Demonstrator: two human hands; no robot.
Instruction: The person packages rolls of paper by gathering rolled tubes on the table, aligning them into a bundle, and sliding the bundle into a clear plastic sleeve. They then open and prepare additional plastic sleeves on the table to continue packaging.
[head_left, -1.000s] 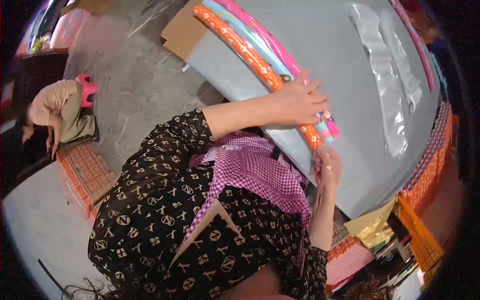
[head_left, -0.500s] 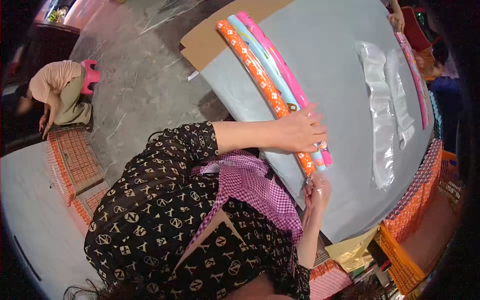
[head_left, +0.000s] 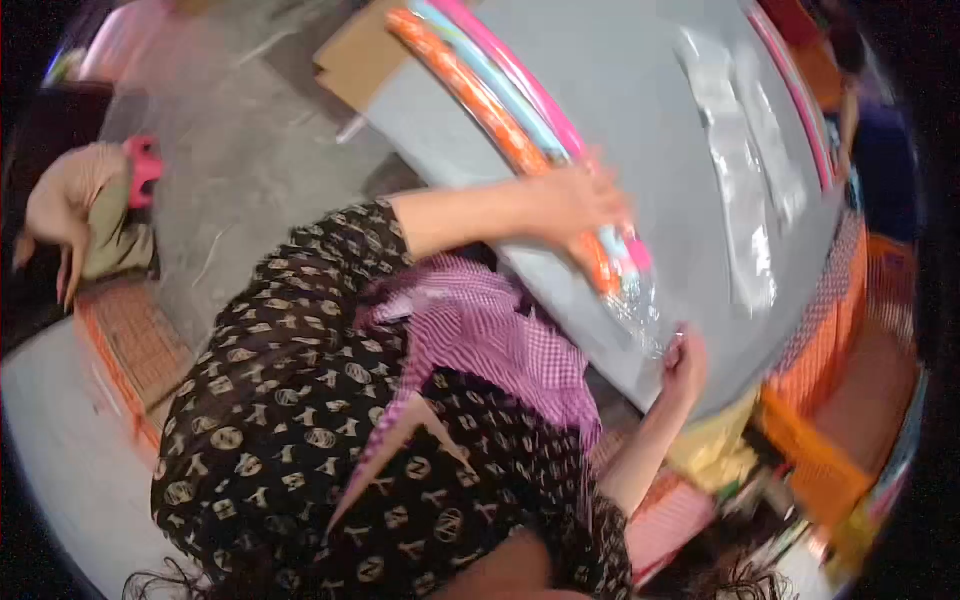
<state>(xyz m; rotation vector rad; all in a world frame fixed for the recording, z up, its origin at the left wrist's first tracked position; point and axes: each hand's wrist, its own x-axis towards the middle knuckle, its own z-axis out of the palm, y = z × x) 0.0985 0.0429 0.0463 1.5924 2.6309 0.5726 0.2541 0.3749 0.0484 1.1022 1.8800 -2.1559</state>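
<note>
My left hand [head_left: 588, 205] lies across three rolls of patterned wrapping paper, palm down with its fingers stretched out, blurred by motion. The rolls lie side by side on the table: an orange one [head_left: 470, 98] nearest my body, a light blue one [head_left: 503, 92] in the middle and a pink one [head_left: 520, 75] beyond. Clear plastic film [head_left: 640, 312] reaches past their near ends towards my right hand [head_left: 685, 365]. That hand is closed at the table edge, apparently pinching the end of the film. My left palm hides part of the rolls.
Two clear plastic sleeves [head_left: 735, 190] lie flat on the grey table [head_left: 650, 110]. Another pink roll [head_left: 795, 85] lies by the far edge, near another person's arm [head_left: 848, 125]. An orange crate [head_left: 815, 460] stands at the right. A person [head_left: 85, 210] crouches at the left.
My right hand has moved away from the roll ends, to the right, and the clear film now stretches between. My left hand stays on the rolls. The whole view has shifted slightly.
</note>
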